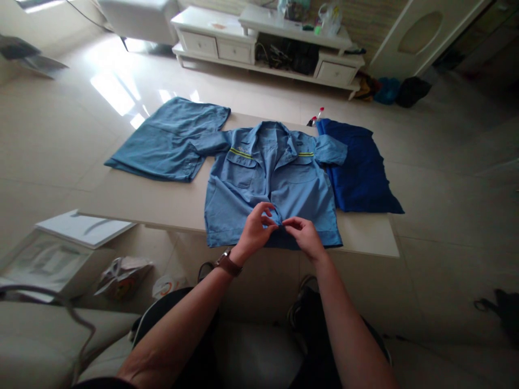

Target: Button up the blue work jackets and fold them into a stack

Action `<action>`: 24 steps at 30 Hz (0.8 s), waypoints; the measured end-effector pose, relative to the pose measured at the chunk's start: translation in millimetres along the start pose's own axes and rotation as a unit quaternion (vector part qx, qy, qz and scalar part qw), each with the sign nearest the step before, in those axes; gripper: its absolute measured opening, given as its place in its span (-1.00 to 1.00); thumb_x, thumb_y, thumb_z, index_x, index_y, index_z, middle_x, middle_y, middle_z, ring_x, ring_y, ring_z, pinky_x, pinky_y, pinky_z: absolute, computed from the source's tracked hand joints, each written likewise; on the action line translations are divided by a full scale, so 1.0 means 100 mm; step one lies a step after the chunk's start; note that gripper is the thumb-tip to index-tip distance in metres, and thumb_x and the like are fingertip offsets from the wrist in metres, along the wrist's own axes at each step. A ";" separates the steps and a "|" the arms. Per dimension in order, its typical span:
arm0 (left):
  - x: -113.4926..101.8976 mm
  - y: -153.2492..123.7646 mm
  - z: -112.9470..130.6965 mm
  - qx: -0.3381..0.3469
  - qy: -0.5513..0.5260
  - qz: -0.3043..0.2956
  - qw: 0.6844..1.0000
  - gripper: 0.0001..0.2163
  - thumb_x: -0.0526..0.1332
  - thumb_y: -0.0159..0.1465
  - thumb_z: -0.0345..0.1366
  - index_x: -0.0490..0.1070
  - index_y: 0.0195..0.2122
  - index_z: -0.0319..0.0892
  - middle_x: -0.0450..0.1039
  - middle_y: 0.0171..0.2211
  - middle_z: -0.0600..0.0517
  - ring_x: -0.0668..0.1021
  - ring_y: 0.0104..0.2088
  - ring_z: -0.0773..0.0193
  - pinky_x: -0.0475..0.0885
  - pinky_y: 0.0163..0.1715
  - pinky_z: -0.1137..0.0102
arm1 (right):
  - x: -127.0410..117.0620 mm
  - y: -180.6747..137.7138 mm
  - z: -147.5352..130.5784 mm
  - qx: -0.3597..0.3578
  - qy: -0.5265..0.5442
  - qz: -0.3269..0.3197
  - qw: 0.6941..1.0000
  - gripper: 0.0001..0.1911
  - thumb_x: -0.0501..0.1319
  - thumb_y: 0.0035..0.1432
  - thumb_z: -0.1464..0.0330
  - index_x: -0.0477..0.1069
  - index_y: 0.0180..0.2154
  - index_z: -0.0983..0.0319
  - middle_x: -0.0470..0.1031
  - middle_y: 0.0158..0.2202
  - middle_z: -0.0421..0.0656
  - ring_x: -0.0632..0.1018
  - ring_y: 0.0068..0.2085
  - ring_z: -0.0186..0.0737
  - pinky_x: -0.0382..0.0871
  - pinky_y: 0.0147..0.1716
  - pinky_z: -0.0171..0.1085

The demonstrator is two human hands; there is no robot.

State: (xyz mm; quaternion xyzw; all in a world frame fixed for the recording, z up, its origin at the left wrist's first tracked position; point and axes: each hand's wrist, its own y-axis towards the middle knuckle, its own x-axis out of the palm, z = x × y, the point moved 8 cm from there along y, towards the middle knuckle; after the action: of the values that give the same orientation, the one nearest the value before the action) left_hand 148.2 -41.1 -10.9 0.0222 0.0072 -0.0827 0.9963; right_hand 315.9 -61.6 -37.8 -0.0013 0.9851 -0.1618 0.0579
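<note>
A light blue work jacket point(300, 186) lies front side up on the table, its collar at the far side and its sleeves out to both sides. Yellow stripes run above its chest pockets. At the middle of the near hem, my left hand point(259, 227) pinches one front edge between thumb and finger. Close beside it, my right hand point(302, 232) pinches the hem of the other front edge. The fingertips almost meet, and any fastener between them is too small to make out. Above the hands the two front edges lie apart.
A folded blue-green garment point(170, 143) lies left of the jacket, under its sleeve. Dark blue folded cloth point(360, 167) lies at the right. Red-capped bottles point(321, 112) show beyond the white table point(162, 208). A white cabinet point(239, 51) stands behind; a box point(60, 254) stands lower left.
</note>
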 end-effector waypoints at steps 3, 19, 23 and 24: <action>0.02 0.02 0.02 0.013 0.005 -0.018 1.000 -0.57 0.33 0.05 -0.59 0.37 -0.07 -0.10 0.28 -0.22 0.14 0.54 -0.43 0.49 0.50 -0.38 0.51 | 0.01 0.00 0.00 -0.009 -0.018 0.008 1.000 -0.71 0.42 -0.15 0.18 0.59 -0.37 0.22 0.63 -0.38 -0.14 0.57 -0.32 -0.18 0.44 -0.21 -0.21; 0.02 0.01 0.07 0.013 0.046 -0.022 0.999 -0.86 0.31 0.12 -0.45 0.41 -0.30 -0.16 0.44 -0.34 0.08 0.53 -0.36 0.36 0.48 -0.29 0.45 | 0.07 -0.09 -0.22 -0.138 -0.138 0.039 0.980 -0.84 0.28 0.11 0.23 0.42 -0.40 0.19 0.50 -0.37 -0.18 0.50 -0.33 -0.23 0.38 -0.29 -0.27; 0.06 0.01 0.05 -0.012 0.089 -0.050 0.995 -0.90 0.34 0.20 -0.30 0.47 -0.38 -0.18 0.52 -0.42 0.05 0.51 -0.40 0.34 0.41 -0.34 0.45 | 0.08 -0.13 -0.33 -0.194 -0.193 0.075 0.959 -0.91 0.23 0.15 0.36 0.39 -0.41 0.17 0.46 -0.36 -0.16 0.50 -0.30 -0.19 0.38 -0.25 -0.24; 0.05 0.01 0.05 -0.016 0.110 -0.050 0.993 -0.87 0.36 0.20 -0.25 0.49 -0.40 -0.18 0.53 -0.43 0.05 0.51 -0.41 0.33 0.38 -0.36 0.45 | 0.09 -0.15 -0.36 -0.205 -0.205 0.077 0.954 -0.92 0.22 0.16 0.38 0.38 -0.40 0.17 0.46 -0.36 -0.16 0.49 -0.30 -0.18 0.37 -0.25 -0.23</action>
State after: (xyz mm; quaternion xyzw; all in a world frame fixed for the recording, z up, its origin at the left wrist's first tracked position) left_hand 153.0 -41.1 -5.6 0.0149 0.1187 -0.1297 0.9843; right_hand 302.3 -64.2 -0.3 0.0293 0.9612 0.0520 0.2693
